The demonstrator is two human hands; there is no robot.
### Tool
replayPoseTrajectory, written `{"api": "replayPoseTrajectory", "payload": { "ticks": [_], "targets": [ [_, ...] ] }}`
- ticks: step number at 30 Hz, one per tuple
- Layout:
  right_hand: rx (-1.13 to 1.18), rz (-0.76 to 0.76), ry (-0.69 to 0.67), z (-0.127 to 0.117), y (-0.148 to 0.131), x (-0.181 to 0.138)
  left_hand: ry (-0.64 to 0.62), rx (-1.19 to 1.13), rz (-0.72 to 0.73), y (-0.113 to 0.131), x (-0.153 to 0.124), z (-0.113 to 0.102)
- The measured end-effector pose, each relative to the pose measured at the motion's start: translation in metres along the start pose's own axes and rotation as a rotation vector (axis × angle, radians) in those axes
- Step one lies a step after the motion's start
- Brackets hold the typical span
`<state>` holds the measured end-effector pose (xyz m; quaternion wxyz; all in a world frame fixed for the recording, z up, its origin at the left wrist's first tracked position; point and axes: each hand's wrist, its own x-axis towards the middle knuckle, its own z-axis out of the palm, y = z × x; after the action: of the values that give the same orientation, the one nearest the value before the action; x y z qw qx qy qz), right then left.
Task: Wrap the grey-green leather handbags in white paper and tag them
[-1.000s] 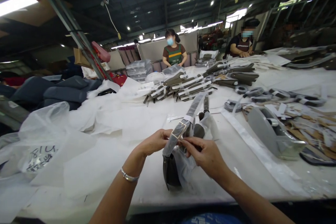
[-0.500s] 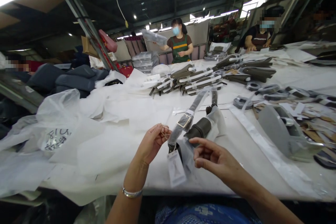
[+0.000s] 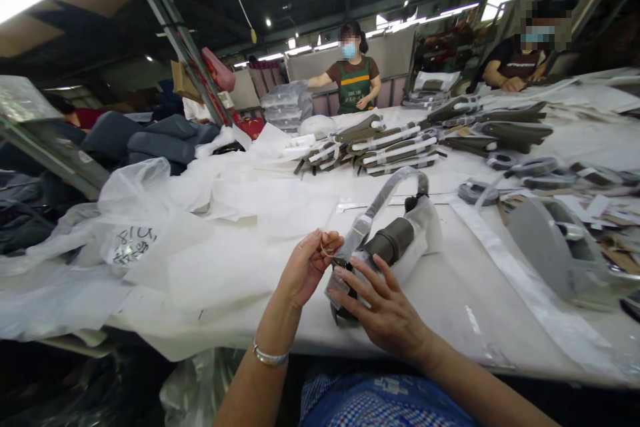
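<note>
A dark olive bag [image 3: 387, 244] partly wrapped in clear plastic lies on the white table [image 3: 450, 287] in front of me. Its plastic-covered strap [image 3: 395, 183] arcs up behind it. My left hand [image 3: 307, 263] is closed in a pinch on a thin loop of string at the strap's near end, by the buckle. My right hand [image 3: 383, 310] has its fingers spread and rests on a white tag and the plastic at the bag's near end.
White wrapping sheets and a clear plastic bag [image 3: 127, 227] cover the table's left. Stacks of wrapped straps [image 3: 385, 147] lie further back. A grey tape dispenser [image 3: 555, 247] and loose tags sit right. Two other people [image 3: 353, 77] work at the far side.
The bag has been laid down flatter on the table. My right hand dropped from mid-air onto the tag and plastic. My left hand keeps its pinch on the string. The camera shifted.
</note>
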<state>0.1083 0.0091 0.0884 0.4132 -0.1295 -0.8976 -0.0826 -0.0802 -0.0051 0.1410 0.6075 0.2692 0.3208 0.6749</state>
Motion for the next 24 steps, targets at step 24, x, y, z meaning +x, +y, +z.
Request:
{"api": "replayPoseTrajectory", "payload": {
  "ticks": [24],
  "targets": [
    [0.594,0.595,-0.017,-0.044,0.020,0.071,-0.066,0.628,0.348,0.021,-0.006,0.008]
  ]
}}
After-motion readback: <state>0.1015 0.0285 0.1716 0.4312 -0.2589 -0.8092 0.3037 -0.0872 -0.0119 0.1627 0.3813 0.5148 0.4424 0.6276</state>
